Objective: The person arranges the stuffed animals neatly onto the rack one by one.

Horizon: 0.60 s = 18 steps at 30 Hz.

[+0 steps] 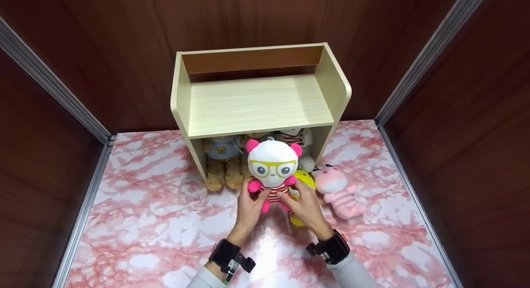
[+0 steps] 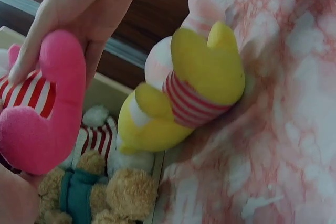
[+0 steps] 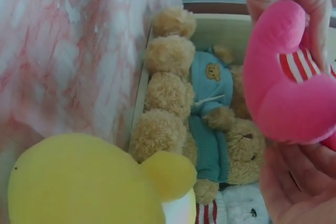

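Observation:
Both hands hold a plush panda (image 1: pixel 272 155) upright in front of the shelf, its face toward the head camera. It has pink ears and limbs, yellow glasses and a red-and-white striped shirt. My left hand (image 1: pixel 249 205) grips one side of the body and my right hand (image 1: pixel 305 205) the other, thumbs over the shirt. Behind the right hand lies a yellow plush toy (image 2: pixel 205 72) with a striped band, on the floor. Beside it rests a pink plush toy (image 1: pixel 339 192) in a pale striped outfit.
A light wooden shelf unit (image 1: pixel 261 103) stands against the back wall. In its lower compartment sit a brown bear in a blue hoodie (image 3: pixel 210 77), a bear in teal (image 3: pixel 207 145) and a white plush toy in stripes (image 1: pixel 307 149). Dark wood panels enclose the marbled floor (image 1: pixel 157 230).

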Tool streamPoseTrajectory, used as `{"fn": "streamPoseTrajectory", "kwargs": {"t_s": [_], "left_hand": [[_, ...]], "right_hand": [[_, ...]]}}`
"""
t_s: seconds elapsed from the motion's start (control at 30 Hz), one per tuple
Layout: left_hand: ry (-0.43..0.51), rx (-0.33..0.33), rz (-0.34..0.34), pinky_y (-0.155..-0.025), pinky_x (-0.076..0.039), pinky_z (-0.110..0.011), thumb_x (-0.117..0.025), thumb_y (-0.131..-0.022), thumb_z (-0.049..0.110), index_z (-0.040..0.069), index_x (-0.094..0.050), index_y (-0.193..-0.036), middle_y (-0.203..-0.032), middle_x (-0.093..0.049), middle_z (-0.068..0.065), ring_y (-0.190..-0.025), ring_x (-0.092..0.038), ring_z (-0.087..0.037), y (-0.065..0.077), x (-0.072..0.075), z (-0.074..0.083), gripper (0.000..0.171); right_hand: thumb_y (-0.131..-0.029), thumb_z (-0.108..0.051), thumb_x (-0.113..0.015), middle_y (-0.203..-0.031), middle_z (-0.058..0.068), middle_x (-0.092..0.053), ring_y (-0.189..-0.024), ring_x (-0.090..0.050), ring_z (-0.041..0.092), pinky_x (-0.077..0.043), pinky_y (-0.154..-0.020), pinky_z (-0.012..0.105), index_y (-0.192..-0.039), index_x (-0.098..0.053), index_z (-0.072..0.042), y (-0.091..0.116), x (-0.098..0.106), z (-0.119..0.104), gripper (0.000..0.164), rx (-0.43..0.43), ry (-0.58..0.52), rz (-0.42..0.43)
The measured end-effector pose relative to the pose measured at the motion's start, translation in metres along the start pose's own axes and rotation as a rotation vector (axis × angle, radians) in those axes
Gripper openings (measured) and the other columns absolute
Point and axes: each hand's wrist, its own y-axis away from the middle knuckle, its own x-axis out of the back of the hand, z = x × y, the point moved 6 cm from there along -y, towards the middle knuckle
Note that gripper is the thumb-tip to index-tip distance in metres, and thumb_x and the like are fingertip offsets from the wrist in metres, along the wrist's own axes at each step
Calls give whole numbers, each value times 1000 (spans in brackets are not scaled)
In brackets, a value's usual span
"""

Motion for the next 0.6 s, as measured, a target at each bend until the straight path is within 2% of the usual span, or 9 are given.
{"fn": "streamPoseTrajectory", "kwargs": {"t_s": [0.13, 0.33, 0.47, 0.6], "left_hand": [[16, -1, 9, -93, -54, -31, -73, -97, 6, -1, -52, -131, -124, -65, -18, -110, -64, -23, 2, -6, 2, 41], [47, -16, -29, -96, -54, -33, -67, -99, 1, -5, -50, -134, -125, -62, -20, -112, -63, -25, 4, -14, 5, 40], [83, -37, -77, -104, -51, -34, -65, -99, -1, -8, -47, -136, -130, -61, -24, -120, -61, -30, 4, -16, 10, 41], [181, -59, -148, -116, -41, -40, -60, -99, -1, -12, -40, -142, -142, -53, -29, -135, -51, -39, 6, -14, 17, 48]], "right_hand": [[-89, -19, -84, -114, 13, -73, -102, -72, 28, -60, -88, 43, -123, -67, -1, -1, 1, -1, 42, 3, -30, 6], [-90, -6, -80, -112, 16, -73, -103, -72, 32, -60, -90, 43, -119, -67, 4, -1, 0, -1, 33, 12, -102, 69], [-91, 1, -76, -113, 18, -74, -105, -71, 33, -59, -92, 45, -120, -68, 5, -2, 5, 0, 30, -18, -150, 121], [-92, 9, -70, -114, 23, -73, -104, -70, 34, -58, -93, 43, -119, -67, 9, -11, 19, -9, 27, -45, -171, 165]]}}
